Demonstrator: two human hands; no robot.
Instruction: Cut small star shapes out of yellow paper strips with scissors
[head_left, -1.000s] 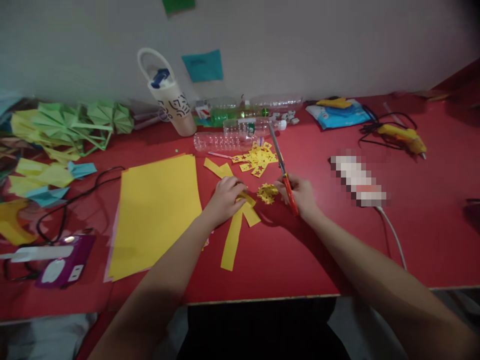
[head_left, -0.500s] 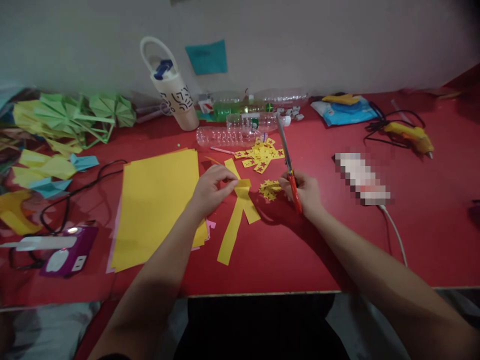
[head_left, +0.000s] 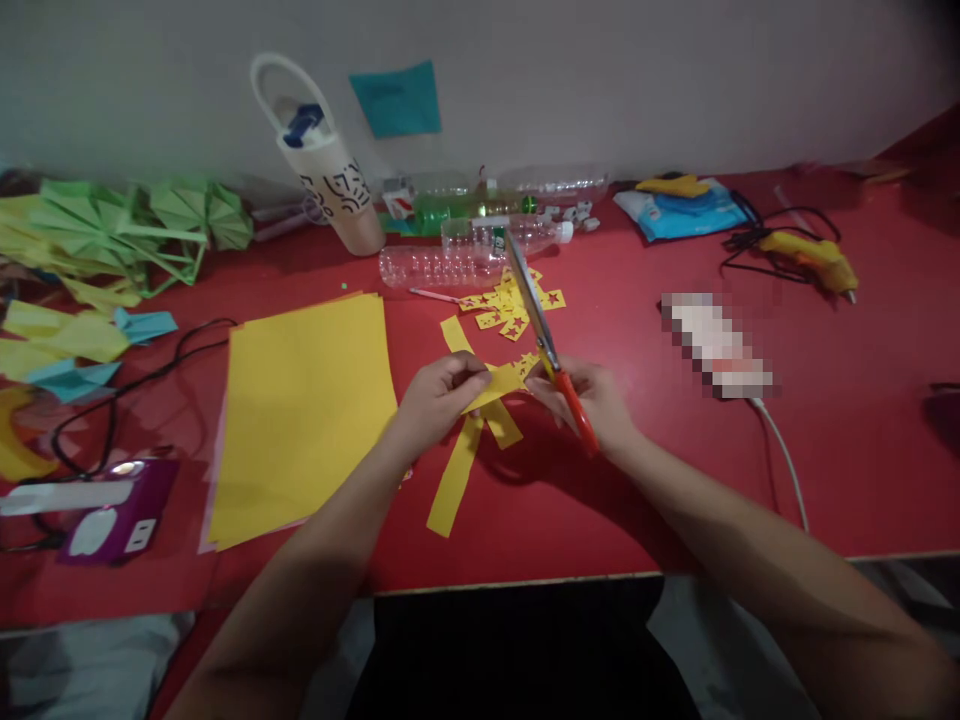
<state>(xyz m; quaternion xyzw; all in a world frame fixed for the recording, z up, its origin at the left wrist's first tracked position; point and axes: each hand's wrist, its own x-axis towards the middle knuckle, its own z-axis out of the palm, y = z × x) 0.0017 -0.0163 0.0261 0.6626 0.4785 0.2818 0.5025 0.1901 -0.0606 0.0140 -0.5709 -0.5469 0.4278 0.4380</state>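
My left hand (head_left: 439, 393) is closed in a pinch on a folded yellow paper strip (head_left: 501, 381), lifted a little off the red table (head_left: 675, 470). My right hand (head_left: 589, 398) grips red-handled scissors (head_left: 547, 355) whose blades point up and away, next to the strip's right end. More yellow strips (head_left: 456, 473) lie crossed under my hands. A scatter of yellow star-punched scraps (head_left: 510, 308) lies just beyond.
A stack of yellow sheets (head_left: 300, 400) lies to the left. Clear plastic bottles (head_left: 442, 266) and a bottle in a carrier (head_left: 330, 175) stand at the back. A glue gun (head_left: 806, 255) lies far right, folded green and yellow paper (head_left: 112, 235) far left, a purple device (head_left: 112, 520) near the front-left edge.
My left hand has lifted the yellow strip and carried it right. My right hand has brought the scissors left, so the blades now stand beside the strip.
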